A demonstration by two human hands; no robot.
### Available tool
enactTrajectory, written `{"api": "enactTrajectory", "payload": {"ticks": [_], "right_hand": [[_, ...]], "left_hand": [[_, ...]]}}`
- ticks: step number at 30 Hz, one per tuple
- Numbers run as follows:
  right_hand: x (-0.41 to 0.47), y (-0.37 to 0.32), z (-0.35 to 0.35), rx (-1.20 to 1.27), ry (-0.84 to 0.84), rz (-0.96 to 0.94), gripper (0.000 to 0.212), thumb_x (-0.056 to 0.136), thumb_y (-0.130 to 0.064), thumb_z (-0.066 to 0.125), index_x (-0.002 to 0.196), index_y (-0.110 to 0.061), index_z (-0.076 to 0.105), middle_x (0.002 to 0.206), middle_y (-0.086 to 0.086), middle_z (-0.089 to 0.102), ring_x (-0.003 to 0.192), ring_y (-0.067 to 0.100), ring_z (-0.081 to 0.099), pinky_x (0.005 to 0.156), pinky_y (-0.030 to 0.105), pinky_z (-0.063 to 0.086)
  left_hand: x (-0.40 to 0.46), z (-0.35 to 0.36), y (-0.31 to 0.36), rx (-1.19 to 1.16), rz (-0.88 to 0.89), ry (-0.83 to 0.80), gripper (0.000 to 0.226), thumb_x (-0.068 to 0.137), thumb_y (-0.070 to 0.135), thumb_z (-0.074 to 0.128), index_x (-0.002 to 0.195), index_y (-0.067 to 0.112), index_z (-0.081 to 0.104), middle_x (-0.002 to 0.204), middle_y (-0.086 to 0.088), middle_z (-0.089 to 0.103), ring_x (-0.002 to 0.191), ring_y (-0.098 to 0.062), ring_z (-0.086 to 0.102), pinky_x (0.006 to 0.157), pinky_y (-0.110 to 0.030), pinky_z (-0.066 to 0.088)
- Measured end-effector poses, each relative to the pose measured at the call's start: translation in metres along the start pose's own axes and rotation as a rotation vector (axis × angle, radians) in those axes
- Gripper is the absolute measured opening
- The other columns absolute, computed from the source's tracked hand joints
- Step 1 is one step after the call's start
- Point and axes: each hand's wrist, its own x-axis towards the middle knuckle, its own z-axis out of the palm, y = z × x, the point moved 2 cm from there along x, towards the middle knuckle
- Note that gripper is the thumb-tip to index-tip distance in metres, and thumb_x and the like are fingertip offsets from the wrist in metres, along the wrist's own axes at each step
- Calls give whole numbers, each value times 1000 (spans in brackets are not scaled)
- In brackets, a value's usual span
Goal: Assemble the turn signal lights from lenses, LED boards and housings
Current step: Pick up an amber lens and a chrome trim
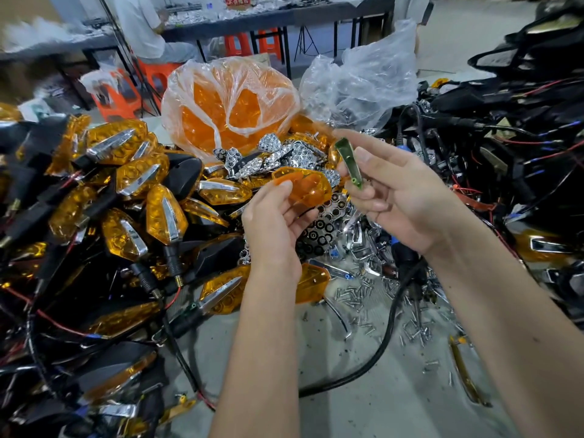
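The left hand [275, 222] pinches an amber lens [303, 186], its fingers curled round the lower edge. The right hand [401, 197] grips a green LED board [349, 165] upright — the fingers hide its lower end. Behind them, a clear plastic bag [230, 102] holds more amber lenses. Finished turn signals [126, 197] pile up on the left; bare grey worktop [363, 412] shows near the bottom edge.
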Motion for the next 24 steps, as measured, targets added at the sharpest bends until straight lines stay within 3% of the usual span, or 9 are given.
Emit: {"api": "enactTrajectory", "payload": {"ticks": [5,9,14,16,19,21,24], "right_hand": [[0,1,1,-4,-9,-18,38,93,-17,67,130,-11,69,86,8,60,59,8,51,47,15,41],[0,3,6,-24,80,-50,26,88,-16,72,113,-8,70,80,6,68,67,12,67,54,14,51],[0,8,18,12,183,-76,26,77,-16,77,98,-4,68,77,10,75,67,15,75,58,14,57],[0,12,21,14,206,-62,27,77,-20,78,95,-4,68,75,9,74,64,13,73,56,14,56],[-1,15,20,-73,263,5,25,85,-33,78,85,-10,68,68,4,69,50,8,61,44,15,47],[-2,17,18,-126,263,71,30,85,-41,76,79,-12,70,63,2,65,45,7,54,39,14,40],[-2,19,20,-168,232,102,32,84,-44,74,78,-12,72,62,2,63,43,6,51,37,13,36]], "left_hand": [[-3,2,0,-16,40,-53,41,99,13,62,137,-3,59,118,-24,73,87,-22,72,70,-31,60],[-3,3,0,-8,62,-85,33,99,9,61,128,-7,63,100,-16,73,77,-17,70,64,-29,59],[-5,4,0,23,92,-117,23,102,6,56,117,-6,68,96,-15,75,77,-18,73,64,-29,60],[-6,5,0,49,129,-138,20,101,5,57,102,5,77,89,-10,77,76,-16,73,66,-29,61],[-10,9,4,74,179,-146,44,101,5,58,76,30,84,82,-1,78,75,-13,74,64,-28,60],[-12,11,5,84,200,-132,52,102,6,58,72,41,82,80,3,79,74,-11,75,62,-26,59],[-13,11,7,81,214,-93,53,103,8,59,71,43,81,79,2,78,71,-10,74,61,-26,59]]}}
